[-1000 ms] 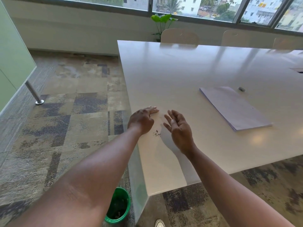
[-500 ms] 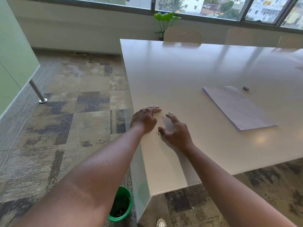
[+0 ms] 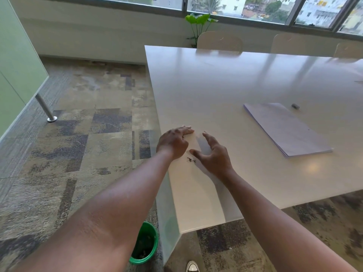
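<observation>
Crumbs (image 3: 191, 159): small dark clump of scraps on the white bench (image 3: 216, 85), close to its left edge; nothing held them.
Right grip (image 3: 213, 154): bare hand, just right of the crumbs. It was palm down with fingers spread and loosely curved, and nothing in it. The thumb tip was almost at the crumbs; contact could not be told.
Left grip (image 3: 173, 142): bare hand, just left of the crumbs and a little beyond them, at the bench edge. Its fingers were straight and flat on the top, holding nothing.
Key relation: the crumbs lay between the two grips, on the side nearer the person.
Long axis: the clump spread slightly more left-right, but was too small for a real long axis.
Nearer grip: the right one, by its thumb.
Likely step: judged as brushing the crumbs leftward to the edge, with the left grip set to catch or stop them.
Green bucket (image 3: 155, 235): on the floor, below the crumbs and nearer the person, by the bench corner, with dark bits inside. It was not straight under the crumbs, so a push over the edge there would probably miss.
In the way: the left wrist sat between the crumbs and the edge.
Paper stack (image 3: 284, 128): flat on the bench, well right of the crumbs.
Small grey object (image 3: 295, 106): beyond the paper stack, far right of the crumbs.
Chairs (image 3: 220, 41), plant (image 3: 199, 19): far beyond the crumbs.
</observation>
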A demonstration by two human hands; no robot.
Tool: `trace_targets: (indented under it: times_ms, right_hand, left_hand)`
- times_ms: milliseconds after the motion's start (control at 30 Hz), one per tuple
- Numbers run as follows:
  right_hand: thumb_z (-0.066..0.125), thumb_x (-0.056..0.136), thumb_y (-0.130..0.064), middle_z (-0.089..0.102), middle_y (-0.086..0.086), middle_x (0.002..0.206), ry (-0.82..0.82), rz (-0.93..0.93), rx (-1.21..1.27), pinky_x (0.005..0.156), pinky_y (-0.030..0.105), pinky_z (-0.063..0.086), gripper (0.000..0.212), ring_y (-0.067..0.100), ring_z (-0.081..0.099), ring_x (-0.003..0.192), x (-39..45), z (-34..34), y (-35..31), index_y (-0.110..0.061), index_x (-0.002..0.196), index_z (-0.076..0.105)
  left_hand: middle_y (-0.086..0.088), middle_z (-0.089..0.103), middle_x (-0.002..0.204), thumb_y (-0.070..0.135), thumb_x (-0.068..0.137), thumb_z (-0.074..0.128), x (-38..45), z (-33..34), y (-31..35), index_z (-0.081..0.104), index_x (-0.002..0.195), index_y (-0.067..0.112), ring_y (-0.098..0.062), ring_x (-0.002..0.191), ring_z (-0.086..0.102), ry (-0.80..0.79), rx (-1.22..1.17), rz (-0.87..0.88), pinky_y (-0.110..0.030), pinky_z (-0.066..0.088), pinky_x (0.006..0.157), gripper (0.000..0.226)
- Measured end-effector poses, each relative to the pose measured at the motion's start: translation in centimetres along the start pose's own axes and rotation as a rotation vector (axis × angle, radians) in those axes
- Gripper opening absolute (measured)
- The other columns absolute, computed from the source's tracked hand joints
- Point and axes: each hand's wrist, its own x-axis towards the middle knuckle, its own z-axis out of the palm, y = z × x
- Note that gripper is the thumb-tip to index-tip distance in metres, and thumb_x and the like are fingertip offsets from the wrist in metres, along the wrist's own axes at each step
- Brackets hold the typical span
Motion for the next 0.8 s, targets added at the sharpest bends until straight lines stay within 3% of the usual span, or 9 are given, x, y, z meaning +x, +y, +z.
trace_targets:
  times_ms: [167, 333, 500, 600, 733, 800]
  right_hand:
    - [0.078, 0.082, -0.031, 0.049, 0.002, 0.149, 0.019, 0.012, -0.039, 0.108, 0.019, 0.030, 0.075, 0.020, 0.046, 0.136, 0.1, 0.2, -0.1, -0.016, 0.147, 0.043]
    - [0.080, 0.078, -0.040, 0.046, 0.001, 0.152, -0.016, 0.001, -0.064, 0.115, 0.030, 0.033, 0.082, 0.020, 0.044, 0.138, -0.1, 0.7, -0.4, -0.020, 0.148, 0.042]
    - [0.087, 0.071, -0.042, 0.052, 0.002, 0.147, 0.006, 0.008, 0.000, 0.106, 0.018, 0.032, 0.093, 0.018, 0.049, 0.133, -0.3, -0.4, -0.2, -0.018, 0.149, 0.042]
    - [0.086, 0.074, -0.037, 0.053, 0.003, 0.146, 0.039, 0.018, 0.031, 0.111, 0.026, 0.036, 0.089, 0.019, 0.049, 0.134, -0.3, -0.5, -0.2, -0.016, 0.148, 0.042]
    - [0.078, 0.082, -0.030, 0.048, 0.004, 0.150, -0.029, 0.003, -0.030, 0.109, 0.020, 0.031, 0.080, 0.021, 0.046, 0.137, -0.3, -0.2, -0.2, -0.017, 0.151, 0.038]
    - [0.071, 0.088, -0.031, 0.040, 0.000, 0.156, -0.066, -0.024, -0.087, 0.115, 0.028, 0.032, 0.075, 0.018, 0.039, 0.142, -0.6, 0.2, -0.5, -0.020, 0.152, 0.034]
  left_hand:
    - [0.021, 0.048, 0.154, 0.009, 0.088, 0.047, 0.0, -0.1, 0.0, 0.061, 0.141, 0.035, -0.002, 0.145, 0.039, 0.010, -0.004, 0.002, -0.027, 0.034, 0.115, 0.061]
    - [0.021, 0.049, 0.153, 0.008, 0.087, 0.047, -0.2, -0.1, 0.3, 0.062, 0.141, 0.036, -0.003, 0.145, 0.040, 0.012, -0.002, -0.005, -0.027, 0.035, 0.114, 0.062]
    - [0.021, 0.049, 0.153, 0.009, 0.088, 0.047, 0.0, 0.0, 0.1, 0.062, 0.141, 0.036, -0.004, 0.144, 0.041, 0.009, 0.001, -0.008, -0.029, 0.036, 0.114, 0.061]
    - [0.021, 0.049, 0.153, 0.009, 0.087, 0.047, 0.0, 0.0, 0.1, 0.062, 0.141, 0.036, -0.003, 0.144, 0.041, 0.006, -0.004, -0.009, -0.029, 0.036, 0.115, 0.062]
    - [0.022, 0.050, 0.152, 0.009, 0.087, 0.047, -0.1, -0.1, 0.1, 0.062, 0.140, 0.037, -0.003, 0.144, 0.042, 0.018, -0.009, -0.010, -0.029, 0.036, 0.114, 0.062]
    - [0.022, 0.050, 0.152, 0.009, 0.088, 0.046, -0.2, -0.1, 0.2, 0.062, 0.140, 0.036, -0.003, 0.143, 0.042, 0.017, -0.012, -0.009, -0.029, 0.036, 0.114, 0.061]
